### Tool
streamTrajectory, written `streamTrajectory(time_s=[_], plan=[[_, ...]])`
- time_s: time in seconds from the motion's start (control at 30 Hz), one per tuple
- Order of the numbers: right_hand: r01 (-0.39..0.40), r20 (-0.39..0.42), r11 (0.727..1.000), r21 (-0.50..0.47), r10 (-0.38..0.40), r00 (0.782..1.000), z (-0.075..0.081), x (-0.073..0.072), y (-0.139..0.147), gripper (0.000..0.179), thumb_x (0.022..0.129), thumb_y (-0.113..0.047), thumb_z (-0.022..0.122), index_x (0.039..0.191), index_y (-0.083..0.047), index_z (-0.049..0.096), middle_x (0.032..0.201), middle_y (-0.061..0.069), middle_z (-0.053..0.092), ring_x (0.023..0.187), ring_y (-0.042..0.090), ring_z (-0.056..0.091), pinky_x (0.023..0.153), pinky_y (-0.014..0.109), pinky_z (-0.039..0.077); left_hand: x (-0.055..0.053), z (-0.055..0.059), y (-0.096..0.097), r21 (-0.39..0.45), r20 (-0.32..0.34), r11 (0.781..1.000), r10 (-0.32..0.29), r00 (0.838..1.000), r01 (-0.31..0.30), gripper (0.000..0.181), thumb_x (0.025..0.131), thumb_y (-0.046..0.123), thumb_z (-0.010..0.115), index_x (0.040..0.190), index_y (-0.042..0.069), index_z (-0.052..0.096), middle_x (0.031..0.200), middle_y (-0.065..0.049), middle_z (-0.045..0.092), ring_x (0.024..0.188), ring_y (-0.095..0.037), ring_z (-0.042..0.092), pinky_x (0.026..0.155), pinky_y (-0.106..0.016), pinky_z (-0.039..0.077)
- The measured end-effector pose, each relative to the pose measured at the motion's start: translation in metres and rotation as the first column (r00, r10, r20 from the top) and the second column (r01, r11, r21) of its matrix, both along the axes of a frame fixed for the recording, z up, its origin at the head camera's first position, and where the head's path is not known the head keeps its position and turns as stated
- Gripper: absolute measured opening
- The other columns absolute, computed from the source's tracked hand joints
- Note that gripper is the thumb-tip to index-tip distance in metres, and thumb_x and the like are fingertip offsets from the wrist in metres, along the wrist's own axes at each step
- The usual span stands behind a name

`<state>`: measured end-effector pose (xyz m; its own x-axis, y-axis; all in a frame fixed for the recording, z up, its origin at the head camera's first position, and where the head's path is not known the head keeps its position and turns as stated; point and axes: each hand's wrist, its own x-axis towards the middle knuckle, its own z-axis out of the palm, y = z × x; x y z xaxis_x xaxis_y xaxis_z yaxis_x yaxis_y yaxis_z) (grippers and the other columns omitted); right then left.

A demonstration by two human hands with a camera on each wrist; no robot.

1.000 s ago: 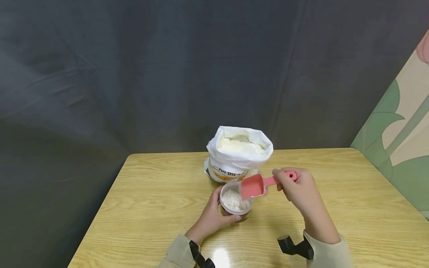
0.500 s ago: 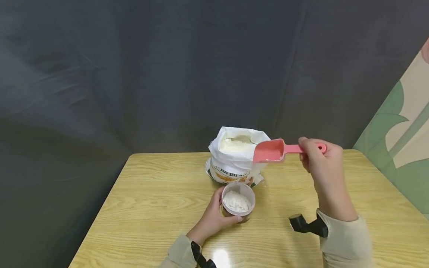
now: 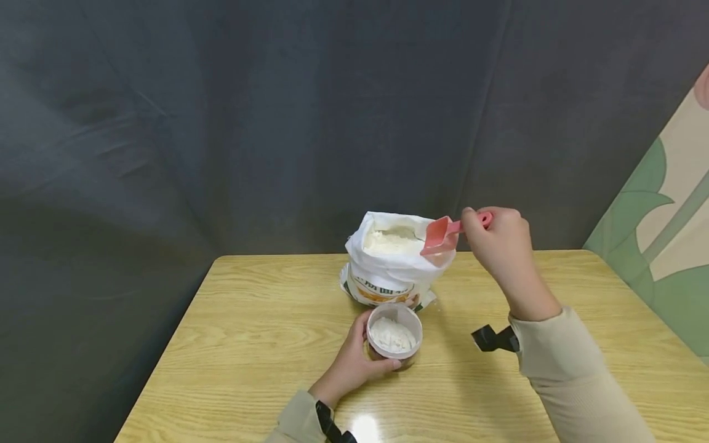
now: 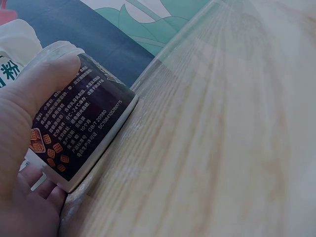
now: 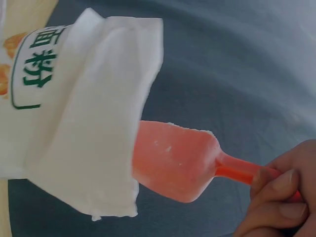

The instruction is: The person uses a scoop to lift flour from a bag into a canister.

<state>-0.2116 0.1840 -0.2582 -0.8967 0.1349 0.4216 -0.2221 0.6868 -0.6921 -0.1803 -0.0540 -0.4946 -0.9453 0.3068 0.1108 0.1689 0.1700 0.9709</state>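
My right hand grips the handle of a pink scoop, its blade tipped down at the right rim of an open white flour bag. In the right wrist view the scoop shows traces of white powder, and its front edge is hidden behind the folded bag top. My left hand wraps round a round tub that stands on the table in front of the bag, with white flour inside. A dark printed label covers the tub's side in the left wrist view.
The wooden table ends at a dark curtain behind the bag. To the right is a wall panel painted with green leaves. A black wrist mount sticks out from my right sleeve.
The pink scoop has gone from above the tub, out to the right and up, then left to the flour bag's rim. My left hand stays on the tub.
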Motion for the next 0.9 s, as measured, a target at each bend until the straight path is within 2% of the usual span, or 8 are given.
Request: streamTrajectory(time_s=[0.2, 0.43, 0.6, 0.77, 0.9], plan=[[-0.047, 0.052, 0.995, 0.085, 0.043, 0.998, -0.005, -0.016, -0.009, 0.049, 0.101, -0.03, 0.046, 0.058, -0.008, 0.039, 0.049, 0.001, 0.033, 0.043, 0.018, 0.03, 0.041, 0.028, 0.024, 0.0, 0.001, -0.001, 0.001, -0.005, 1.0, -0.002, 1.0, 0.002, 0.101, 0.074, 0.026, 0.092, 0.154, 0.02, 0.031, 0.156, -0.006, 0.037, 0.144, -0.031, 0.035, 0.117, -0.058, 0.026], [-0.103, 0.099, 0.986, 0.135, 0.09, 0.991, -0.012, -0.032, -0.018, 0.05, 0.101, -0.027, 0.047, 0.055, -0.011, 0.036, 0.047, -0.004, 0.029, 0.045, 0.013, 0.023, 0.043, 0.029, 0.022, 0.0, -0.001, 0.0, 0.008, -0.001, 1.0, -0.008, 1.0, 0.008, 0.101, 0.074, 0.024, 0.092, 0.154, 0.021, 0.031, 0.155, -0.006, 0.037, 0.144, -0.03, 0.036, 0.118, -0.058, 0.025], [-0.139, 0.143, 0.975, 0.173, 0.115, 0.983, -0.014, -0.041, -0.023, 0.052, 0.102, -0.026, 0.049, 0.053, -0.012, 0.037, 0.047, -0.004, 0.031, 0.044, 0.012, 0.024, 0.044, 0.029, 0.023, 0.003, 0.002, 0.003, -0.009, -0.002, 1.0, -0.005, 1.0, 0.005, 0.103, 0.072, 0.027, 0.093, 0.154, 0.021, 0.031, 0.155, -0.006, 0.038, 0.142, -0.031, 0.039, 0.117, -0.057, 0.026], [-0.158, 0.196, 0.972, 0.175, 0.123, 0.973, -0.014, -0.052, -0.028, 0.052, 0.102, -0.026, 0.052, 0.055, -0.01, 0.038, 0.049, -0.003, 0.03, 0.045, 0.011, 0.024, 0.045, 0.029, 0.024, 0.003, 0.005, 0.005, -0.015, -0.018, 1.0, 0.0, 1.0, -0.001, 0.104, 0.071, 0.028, 0.093, 0.154, 0.02, 0.031, 0.154, -0.005, 0.039, 0.14, -0.03, 0.04, 0.116, -0.055, 0.028], [-0.173, 0.268, 0.971, 0.168, 0.124, 0.955, -0.015, -0.058, -0.032, 0.05, 0.101, -0.027, 0.053, 0.057, -0.008, 0.04, 0.051, -0.002, 0.031, 0.046, 0.012, 0.027, 0.046, 0.028, 0.025, 0.004, 0.004, 0.004, -0.014, -0.019, 1.0, -0.004, 1.0, 0.003, 0.104, 0.071, 0.027, 0.093, 0.154, 0.02, 0.031, 0.154, -0.005, 0.039, 0.141, -0.029, 0.04, 0.117, -0.055, 0.028]])
